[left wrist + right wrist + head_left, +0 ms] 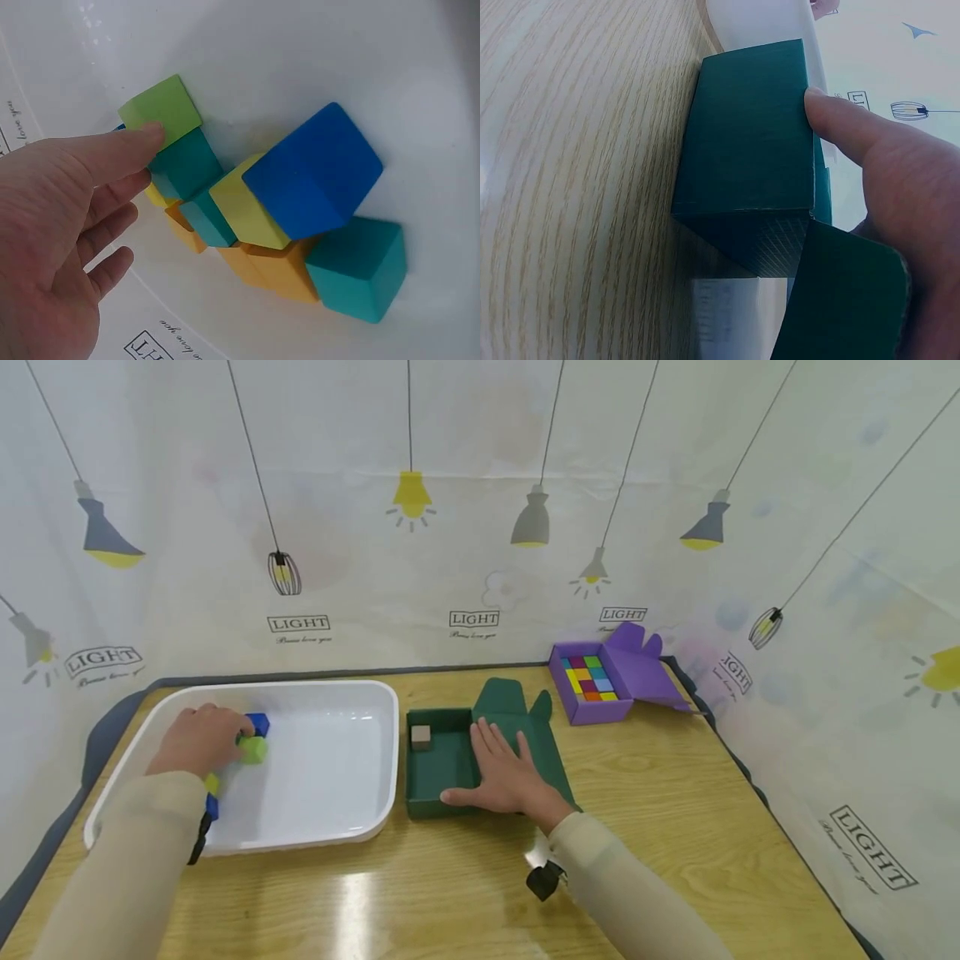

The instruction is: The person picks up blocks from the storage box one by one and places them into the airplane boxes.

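Hands apart: left [199,739] curled, right [506,778] splayed.

Left of the matt cardboard green box [444,770], a glossy plastic-looking white tray [322,777]; under the box, shiny wood-grain table [675,814]

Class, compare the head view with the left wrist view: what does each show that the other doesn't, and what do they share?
Only the head view shows the purple box, green box and right hand. Only the left wrist view shows orange blocks inside the white tray. Both show that tray, the left hand, a lime green block and blue blocks.
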Available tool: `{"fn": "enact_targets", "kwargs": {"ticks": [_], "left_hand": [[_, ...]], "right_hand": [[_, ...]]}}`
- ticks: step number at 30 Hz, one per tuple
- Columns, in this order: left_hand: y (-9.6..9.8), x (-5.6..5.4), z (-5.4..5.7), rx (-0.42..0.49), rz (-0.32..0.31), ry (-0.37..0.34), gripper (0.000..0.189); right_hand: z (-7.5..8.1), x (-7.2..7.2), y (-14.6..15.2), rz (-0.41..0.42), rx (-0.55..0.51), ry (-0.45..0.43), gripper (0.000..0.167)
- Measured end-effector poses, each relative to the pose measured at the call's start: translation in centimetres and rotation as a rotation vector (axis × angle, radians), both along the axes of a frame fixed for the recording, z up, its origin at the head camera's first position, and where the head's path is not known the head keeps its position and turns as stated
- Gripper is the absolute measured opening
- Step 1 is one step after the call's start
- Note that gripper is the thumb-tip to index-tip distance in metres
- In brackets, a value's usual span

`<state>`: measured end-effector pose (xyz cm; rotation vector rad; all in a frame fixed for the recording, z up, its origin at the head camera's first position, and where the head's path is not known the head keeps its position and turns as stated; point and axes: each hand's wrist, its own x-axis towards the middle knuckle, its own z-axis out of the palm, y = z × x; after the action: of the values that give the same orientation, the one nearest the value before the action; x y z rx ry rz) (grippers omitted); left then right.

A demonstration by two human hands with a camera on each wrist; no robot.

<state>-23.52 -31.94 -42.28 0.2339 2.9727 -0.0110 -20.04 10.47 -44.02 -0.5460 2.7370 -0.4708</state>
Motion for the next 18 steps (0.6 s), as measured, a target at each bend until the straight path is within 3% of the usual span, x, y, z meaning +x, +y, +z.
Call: {"fn": "enact_targets", "kwargs": {"ticks": [13,18], "left_hand": [[-0.19,-0.08,-0.57,-0.001,-0.032,0.013,0.022],[0.15,-0.27,-0.28,-0.03,-0.043,0.021,0.014]], "right_hand": [[-0.1,-0.07,0.01,-0.004,0.018,-0.003,0.112],[-0.07,-0.13,0.0,-0.001,0.027,-0.006,0.112]]}}
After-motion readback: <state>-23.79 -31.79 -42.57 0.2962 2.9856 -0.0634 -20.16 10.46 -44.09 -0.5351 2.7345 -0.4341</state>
